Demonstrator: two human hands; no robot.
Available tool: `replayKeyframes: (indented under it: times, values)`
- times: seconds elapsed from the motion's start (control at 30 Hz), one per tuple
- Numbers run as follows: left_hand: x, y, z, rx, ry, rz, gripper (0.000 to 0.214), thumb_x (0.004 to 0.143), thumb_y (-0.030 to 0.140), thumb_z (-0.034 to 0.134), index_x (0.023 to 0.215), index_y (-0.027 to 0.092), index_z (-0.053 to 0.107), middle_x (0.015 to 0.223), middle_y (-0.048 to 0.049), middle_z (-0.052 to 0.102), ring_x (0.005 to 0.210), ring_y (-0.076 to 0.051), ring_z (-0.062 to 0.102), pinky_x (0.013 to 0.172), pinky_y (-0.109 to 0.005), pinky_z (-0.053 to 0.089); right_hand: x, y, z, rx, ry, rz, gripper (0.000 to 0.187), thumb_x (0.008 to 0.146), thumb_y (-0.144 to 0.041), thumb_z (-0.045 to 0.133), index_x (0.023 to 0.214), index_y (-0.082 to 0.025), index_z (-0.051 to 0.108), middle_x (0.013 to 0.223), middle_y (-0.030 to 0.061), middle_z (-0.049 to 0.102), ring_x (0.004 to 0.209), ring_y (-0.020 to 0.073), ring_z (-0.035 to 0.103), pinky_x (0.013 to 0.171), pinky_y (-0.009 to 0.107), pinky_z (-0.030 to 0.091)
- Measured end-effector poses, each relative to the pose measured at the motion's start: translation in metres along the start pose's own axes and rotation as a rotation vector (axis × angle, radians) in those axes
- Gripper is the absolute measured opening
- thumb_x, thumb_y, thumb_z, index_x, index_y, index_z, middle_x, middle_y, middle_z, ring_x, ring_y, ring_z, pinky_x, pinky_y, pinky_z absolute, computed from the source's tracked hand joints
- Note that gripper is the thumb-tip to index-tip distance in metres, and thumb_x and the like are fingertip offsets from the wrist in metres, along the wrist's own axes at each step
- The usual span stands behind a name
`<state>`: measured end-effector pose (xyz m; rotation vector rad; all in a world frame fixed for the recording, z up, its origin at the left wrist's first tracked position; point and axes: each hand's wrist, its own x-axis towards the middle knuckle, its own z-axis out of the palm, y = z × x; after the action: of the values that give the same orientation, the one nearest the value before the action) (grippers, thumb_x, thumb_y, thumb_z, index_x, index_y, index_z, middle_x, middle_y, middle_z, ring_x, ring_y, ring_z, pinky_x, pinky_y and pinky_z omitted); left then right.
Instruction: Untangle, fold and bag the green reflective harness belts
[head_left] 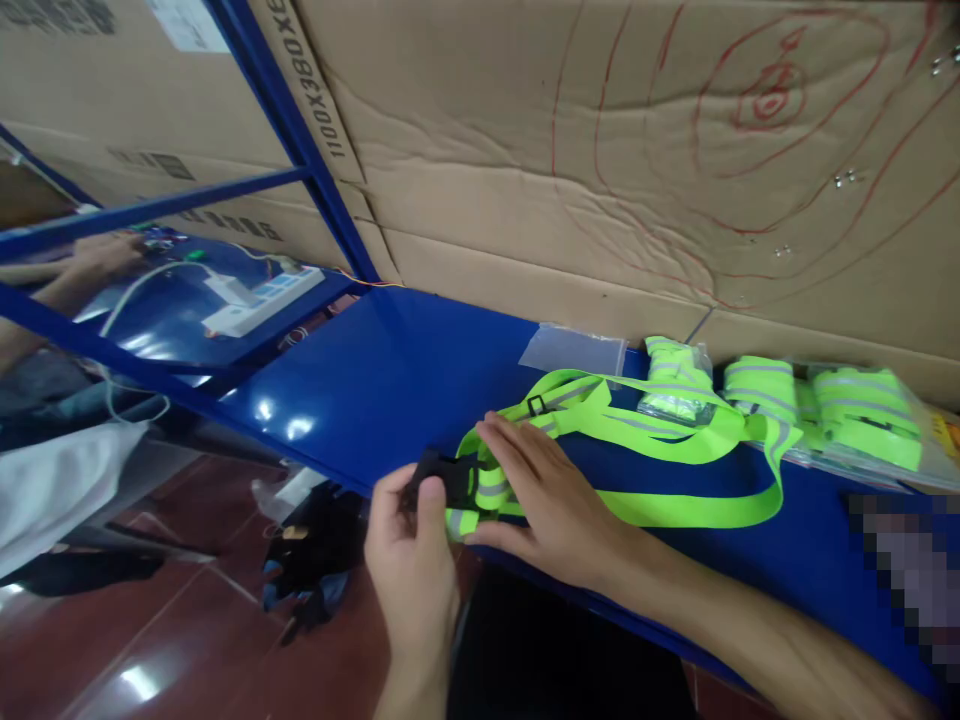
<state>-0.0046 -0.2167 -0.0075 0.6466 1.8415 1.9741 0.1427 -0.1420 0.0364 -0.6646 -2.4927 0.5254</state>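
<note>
A black side-release buckle (pixel 444 478) is pinched in my left hand (pixel 416 565), thumb on top. It is fixed to a neon-yellow reflective strap (pixel 697 508) with grey stripes, which loops loosely over the blue table to the right. My right hand (pixel 551 505) lies across the strap just beside the buckle, fingers stretched out and the thumb apart below. Whether its palm presses on the strap is hidden. Past my right fingertips, a small black slider (pixel 535 405) sits on the strap.
Along the cardboard wall (pixel 480 220) are an empty clear bag (pixel 574 352) and folded neon straps in plastic (pixel 679 375), (pixel 866 415). A blue frame post (pixel 330 200) stands left. Beyond it are a power strip (pixel 266 300) and another person's hand (pixel 105 255).
</note>
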Motion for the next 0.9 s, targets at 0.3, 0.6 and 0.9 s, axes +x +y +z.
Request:
replayKeyframes:
  times: [0.3,0.6,0.9]
  values:
    - [-0.026,-0.009,-0.003,-0.331,-0.516,-0.355,0.046,0.076,0.039,0.091,0.117,0.021,0.08,0.116,-0.0109,0.079,0.11,-0.027,0.074,0.095,-0.034,0.061,-0.02,0.002,-0.019,0.371,0.088,0.155,0.048,0.096,-0.028,0.068,0.138,-0.025,0.045,0.134,0.0131,0.065,0.121,0.0281,0.066,0.105,0.044,0.053]
    - [-0.044,-0.009,0.012,-0.308,-0.483,-0.404,0.051,0.084,0.058,0.081,0.122,0.023,0.08,0.129,-0.0127,0.075,0.137,-0.034,0.062,0.12,-0.047,0.048,-0.021,0.012,-0.044,0.763,-0.001,0.443,0.025,0.095,-0.029,0.065,0.119,-0.027,0.06,0.11,0.0016,0.066,0.1,0.0201,0.064,0.088,0.031,0.054]
    - [-0.055,0.005,0.022,-0.599,-0.651,-0.677,0.056,0.069,0.044,0.095,0.12,0.028,0.08,0.129,-0.0108,0.075,0.12,-0.034,0.073,0.106,-0.046,0.06,-0.016,0.02,-0.05,0.776,0.104,0.68,0.036,0.082,-0.044,0.084,0.106,-0.026,0.065,0.088,-0.0036,0.065,0.076,0.0151,0.062,0.071,0.026,0.052]
